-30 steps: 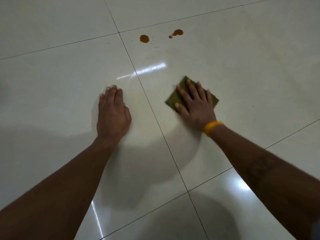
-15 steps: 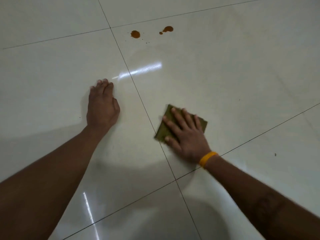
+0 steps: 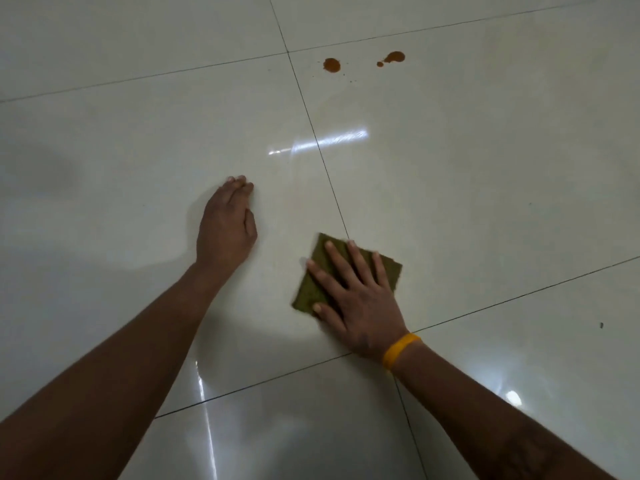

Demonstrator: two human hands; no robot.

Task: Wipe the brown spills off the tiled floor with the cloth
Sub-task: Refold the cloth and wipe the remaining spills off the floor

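Right hand (image 3: 360, 299) pressed flat on olive-green cloth (image 3: 313, 289), fingers straight and spread, palm down, gripping nothing. Cloth lay flat on tiled floor (image 3: 485, 202), folded to a rough square, one corner pointing away from the person, far corner just beside a dark grout line (image 3: 322, 157). Thumb rested along near-left edge of cloth; heel of hand lay off the cloth, on bare tile, just beside a second grout line running crosswise. Yellow wristband (image 3: 400, 349) worn on right wrist.

Left hand (image 3: 225, 230) placed palm down on floor, left of cloth and apart from it, fingers relaxed and close together, tips bent slightly onto the tile, holding nothing. Left forearm stretched in from lower-left corner; right forearm from lower-right.

Brown spills (image 3: 331, 65) remained on floor well beyond both hands, on the tile to the right of the long grout line: one round drop, and to its right a larger drop (image 3: 394, 57) with a small one touching its lower-left side. Tiny specks scattered just below and between them. Cloth well apart from all spills.

Glossy pale tiles reflected a bright streak of light (image 3: 329, 142) between hands and spills. Further glints seen near lower edge. Small dark speck (image 3: 601, 325) visible on tile at far right.
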